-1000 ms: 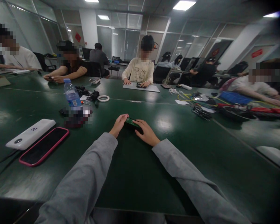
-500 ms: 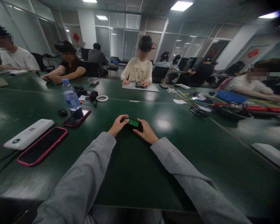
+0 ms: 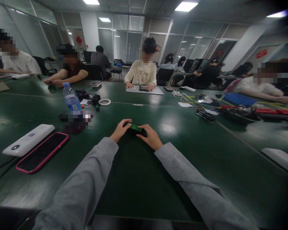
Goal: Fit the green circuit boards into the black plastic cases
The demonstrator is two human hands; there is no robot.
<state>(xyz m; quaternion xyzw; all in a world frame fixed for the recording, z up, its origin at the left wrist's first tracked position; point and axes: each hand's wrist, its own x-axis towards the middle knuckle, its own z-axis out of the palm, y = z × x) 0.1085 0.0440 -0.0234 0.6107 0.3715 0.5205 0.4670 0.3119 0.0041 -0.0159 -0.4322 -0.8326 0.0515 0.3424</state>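
A small green circuit board [image 3: 135, 126] on a black base lies on the dark green table [image 3: 144, 179] in front of me. My left hand [image 3: 119, 130] grips its left end with thumb and fingers. My right hand [image 3: 150, 137] holds its right end, fingers curled over the black part. Both forearms wear grey sleeves. The underside of the board is hidden.
A pink-cased phone [image 3: 42, 152] and a white power bank [image 3: 27, 140] lie at the left. A water bottle [image 3: 70, 100] and a tape roll [image 3: 104, 102] stand farther back. Tools and cables [image 3: 206, 113] crowd the right. Several people sit around the table.
The board has tilted between my hands, showing its green face half a second ago and now lying flatter. Both hands stay on it in the same spot.
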